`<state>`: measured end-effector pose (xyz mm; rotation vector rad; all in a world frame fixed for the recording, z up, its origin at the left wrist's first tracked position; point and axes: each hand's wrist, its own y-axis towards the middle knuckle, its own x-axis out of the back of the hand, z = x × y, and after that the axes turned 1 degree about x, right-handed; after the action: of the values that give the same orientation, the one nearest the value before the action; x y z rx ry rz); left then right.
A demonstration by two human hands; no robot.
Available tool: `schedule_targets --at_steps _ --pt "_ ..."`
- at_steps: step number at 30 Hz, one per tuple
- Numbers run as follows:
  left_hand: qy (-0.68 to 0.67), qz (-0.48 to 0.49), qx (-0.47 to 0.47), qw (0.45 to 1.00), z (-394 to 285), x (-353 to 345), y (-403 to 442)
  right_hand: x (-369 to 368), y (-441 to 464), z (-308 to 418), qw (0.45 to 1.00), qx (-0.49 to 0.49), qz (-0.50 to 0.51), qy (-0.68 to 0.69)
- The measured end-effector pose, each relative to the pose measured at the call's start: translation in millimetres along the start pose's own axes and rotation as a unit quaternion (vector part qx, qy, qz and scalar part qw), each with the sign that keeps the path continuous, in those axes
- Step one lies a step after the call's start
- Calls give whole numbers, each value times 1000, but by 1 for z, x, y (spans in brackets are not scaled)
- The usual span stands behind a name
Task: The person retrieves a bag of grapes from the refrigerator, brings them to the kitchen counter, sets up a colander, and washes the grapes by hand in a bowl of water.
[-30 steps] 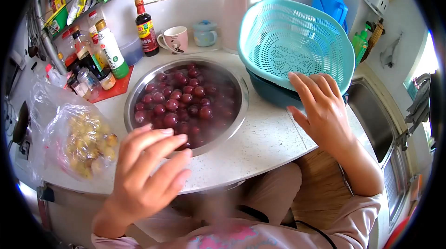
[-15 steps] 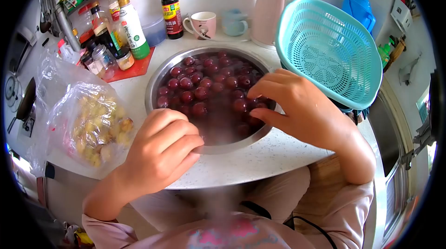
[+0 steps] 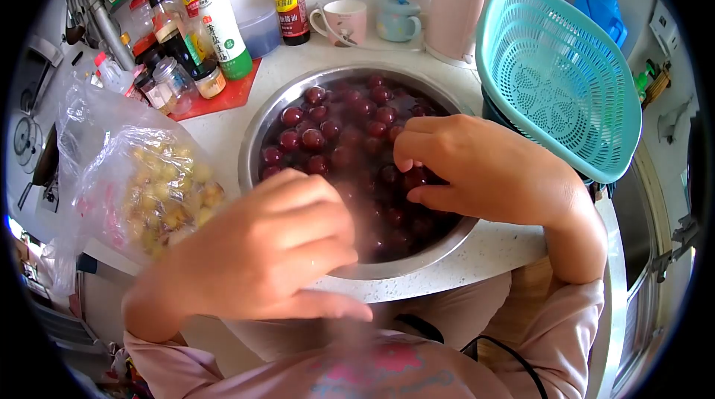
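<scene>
Dark red grapes (image 3: 331,129) lie in water in a wide steel basin (image 3: 251,147) on the counter. My right hand (image 3: 484,168) reaches over the basin's right side, fingers and thumb bent around a dark grape (image 3: 415,177) at the water's surface; the grape is partly hidden. My left hand (image 3: 275,250) hovers over the basin's front left rim, somewhat blurred, its fingers bent and its thumb stretched apart. Nothing shows in it, though its palm side is hidden. Left of the basin lies a clear plastic bag (image 3: 97,168) holding yellowish-green grapes (image 3: 167,194).
A turquoise colander (image 3: 551,79) leans at the basin's right, near a pink kettle (image 3: 456,8). Behind stand a pink mug (image 3: 344,21), a blue lidded cup (image 3: 399,19) and a sauce bottle (image 3: 290,4). Several bottles crowd a red board (image 3: 223,97) at back left.
My left hand has lifted and moved toward the camera, its thumb now apart from the fingers. My right hand stays over the grapes. The view has shifted slightly.
</scene>
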<state>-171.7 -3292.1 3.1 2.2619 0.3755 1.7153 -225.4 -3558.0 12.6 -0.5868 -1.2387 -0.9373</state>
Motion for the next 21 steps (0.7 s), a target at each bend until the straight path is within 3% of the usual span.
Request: schedule_targets --at_steps 3,5,8,12,15,18,21 --pt "-57 2 81 995 11 14 9 1 1 5 998 -60 23 15" --pt "-70 7 195 978 17 22 15 -3 1 0 999 -33 15 34" --pt "33 50 219 974 23 13 16 -10 2 -4 1000 -5 3 19" --pt "40 74 217 973 23 2 14 -14 9 -5 999 -18 -15 -37" --pt "12 28 204 978 29 -7 12 -16 16 -4 994 -47 12 -100" --pt "-27 -2 232 972 28 -8 10 -27 16 -10 997 -40 -44 -58" --pt "-79 -49 272 958 30 -13 6 -33 9 -17 993 33 -110 22"
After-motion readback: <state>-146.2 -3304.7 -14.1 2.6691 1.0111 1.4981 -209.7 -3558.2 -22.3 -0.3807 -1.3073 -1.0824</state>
